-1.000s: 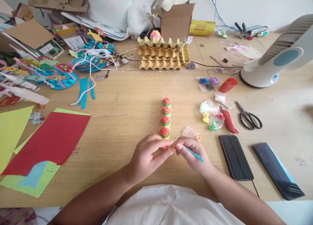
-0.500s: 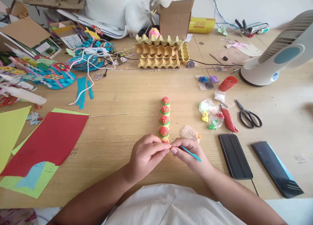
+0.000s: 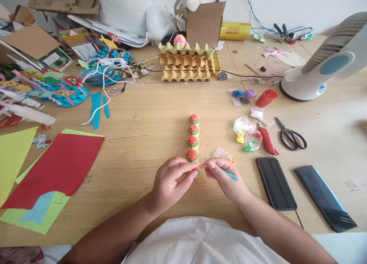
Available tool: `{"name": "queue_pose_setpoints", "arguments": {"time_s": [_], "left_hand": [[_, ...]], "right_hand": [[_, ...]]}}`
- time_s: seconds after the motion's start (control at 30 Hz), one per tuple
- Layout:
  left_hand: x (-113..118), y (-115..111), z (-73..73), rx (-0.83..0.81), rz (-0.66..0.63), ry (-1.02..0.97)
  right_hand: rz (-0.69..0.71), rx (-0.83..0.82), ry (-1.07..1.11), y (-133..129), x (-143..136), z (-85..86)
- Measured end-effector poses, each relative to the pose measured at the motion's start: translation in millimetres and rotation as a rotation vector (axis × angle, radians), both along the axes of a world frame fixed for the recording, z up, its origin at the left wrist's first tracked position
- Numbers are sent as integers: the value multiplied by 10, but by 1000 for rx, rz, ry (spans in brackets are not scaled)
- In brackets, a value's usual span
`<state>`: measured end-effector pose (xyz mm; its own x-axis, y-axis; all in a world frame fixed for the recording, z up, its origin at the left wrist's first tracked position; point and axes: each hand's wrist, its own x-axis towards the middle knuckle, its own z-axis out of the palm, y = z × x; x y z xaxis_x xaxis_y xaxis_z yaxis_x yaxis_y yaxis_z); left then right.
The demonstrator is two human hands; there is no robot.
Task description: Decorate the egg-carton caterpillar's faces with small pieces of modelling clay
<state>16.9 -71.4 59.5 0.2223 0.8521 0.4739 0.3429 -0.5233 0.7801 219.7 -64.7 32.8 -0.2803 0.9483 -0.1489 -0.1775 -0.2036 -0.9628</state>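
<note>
A row of egg-carton cups (image 3: 192, 142) with red tops, green bands and small yellow faces runs away from me in the middle of the table. My left hand (image 3: 174, 176) is at the nearest cup, thumb and forefinger apart, partly covering it. Whether a small bit of clay sticks to its fingertips is too fine to make out. Just to the right, my right hand (image 3: 225, 176) is closed around a thin blue modelling tool (image 3: 231, 175), whose flat end points toward me. Behind that hand lies a plastic bag (image 3: 220, 153) with orange clay.
Bags of coloured clay (image 3: 242, 126), a red utility knife (image 3: 268, 139), scissors (image 3: 291, 136) and a black phone (image 3: 276, 183) lie to the right. Red paper (image 3: 63, 160) is at left. Egg cartons (image 3: 186, 61) stand at the back, a white fan (image 3: 329, 61) back right.
My hands have moved apart from their fingertip-to-fingertip pinch on a small orange bit. The left fingers have opened by the nearest cup, and the right hand has turned with the blue tool.
</note>
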Motion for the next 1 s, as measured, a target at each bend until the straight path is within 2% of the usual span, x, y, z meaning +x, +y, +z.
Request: {"name": "queue_pose_setpoints", "arguments": {"time_s": [0.3, 0.43, 0.6, 0.77, 0.87, 1.0], "left_hand": [[7, 11, -62, 93, -10, 63], [10, 16, -88, 108, -15, 57], [11, 16, -89, 92, -31, 51], [-15, 11, -86, 59, -55, 7], [-53, 19, -91, 9, 26, -59], [-89, 46, -110, -89, 112, -178]], "right_hand": [[-10, -156, 232, 21, -20, -2], [-5, -166, 280, 26, -18, 28], [-1, -167, 195, 21, -17, -6], [45, -5, -37, 11, 14, -38], [29, 30, -76, 16, 25, -35], [-2, -75, 14, 31, 9, -36]]}}
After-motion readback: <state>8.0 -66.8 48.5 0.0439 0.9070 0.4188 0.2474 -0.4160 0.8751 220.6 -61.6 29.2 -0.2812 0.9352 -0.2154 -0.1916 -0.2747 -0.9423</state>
